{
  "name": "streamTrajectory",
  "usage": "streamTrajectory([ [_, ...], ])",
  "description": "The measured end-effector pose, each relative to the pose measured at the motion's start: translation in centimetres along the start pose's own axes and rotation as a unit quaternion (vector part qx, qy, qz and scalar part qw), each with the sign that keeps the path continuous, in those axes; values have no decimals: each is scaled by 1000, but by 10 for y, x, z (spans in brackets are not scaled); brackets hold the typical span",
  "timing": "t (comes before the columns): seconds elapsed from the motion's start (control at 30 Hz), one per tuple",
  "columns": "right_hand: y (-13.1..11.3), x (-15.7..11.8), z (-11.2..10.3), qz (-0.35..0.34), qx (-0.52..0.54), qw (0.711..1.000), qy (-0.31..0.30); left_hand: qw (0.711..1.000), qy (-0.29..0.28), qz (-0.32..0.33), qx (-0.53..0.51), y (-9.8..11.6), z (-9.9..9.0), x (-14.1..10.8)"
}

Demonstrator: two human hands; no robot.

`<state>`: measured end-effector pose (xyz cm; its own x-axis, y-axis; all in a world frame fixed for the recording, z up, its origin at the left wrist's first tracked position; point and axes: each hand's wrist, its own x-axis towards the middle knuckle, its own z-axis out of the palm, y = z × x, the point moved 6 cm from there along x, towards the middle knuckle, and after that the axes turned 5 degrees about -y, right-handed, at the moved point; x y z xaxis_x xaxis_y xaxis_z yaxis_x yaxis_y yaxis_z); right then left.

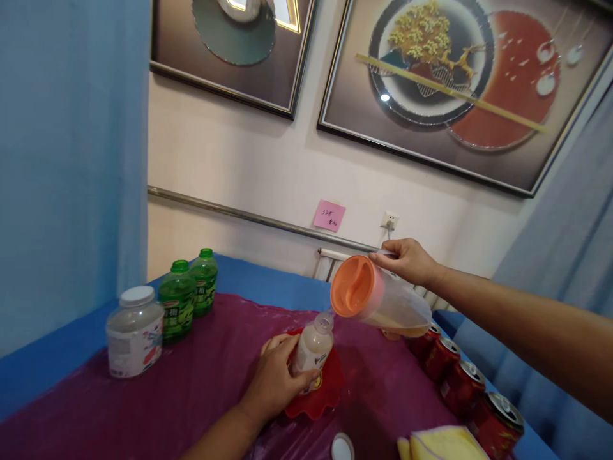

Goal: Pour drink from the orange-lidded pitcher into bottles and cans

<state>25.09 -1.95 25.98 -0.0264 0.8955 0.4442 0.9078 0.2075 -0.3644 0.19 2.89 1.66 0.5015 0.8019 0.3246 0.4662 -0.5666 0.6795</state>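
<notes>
My left hand (275,377) is wrapped round a small clear bottle (315,345) with a pale label and an uncapped mouth. The bottle stands over a red scalloped dish (330,390). In my right hand (407,260) is the handle of a translucent plastic pitcher (395,303), tilted to the left with its orange lid (353,286) towards the bottle. The lid's edge is just above and beside the bottle mouth, and a thin stream seems to run between them. Some light brownish liquid lies along the pitcher's lower side.
At the left stand a white-capped jar (136,332) and two green bottles (177,300). Several opened red cans (462,386) line the right edge. A yellow cloth (445,444) and a white cap (343,447) lie in front on the purple sheet (191,396).
</notes>
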Motion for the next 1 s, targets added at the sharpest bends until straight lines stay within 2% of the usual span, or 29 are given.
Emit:
streamTrajectory([
  [1.0, 2, -2, -3, 10, 9, 1000, -6, 1000, 2, 5, 9, -1, 0, 1],
])
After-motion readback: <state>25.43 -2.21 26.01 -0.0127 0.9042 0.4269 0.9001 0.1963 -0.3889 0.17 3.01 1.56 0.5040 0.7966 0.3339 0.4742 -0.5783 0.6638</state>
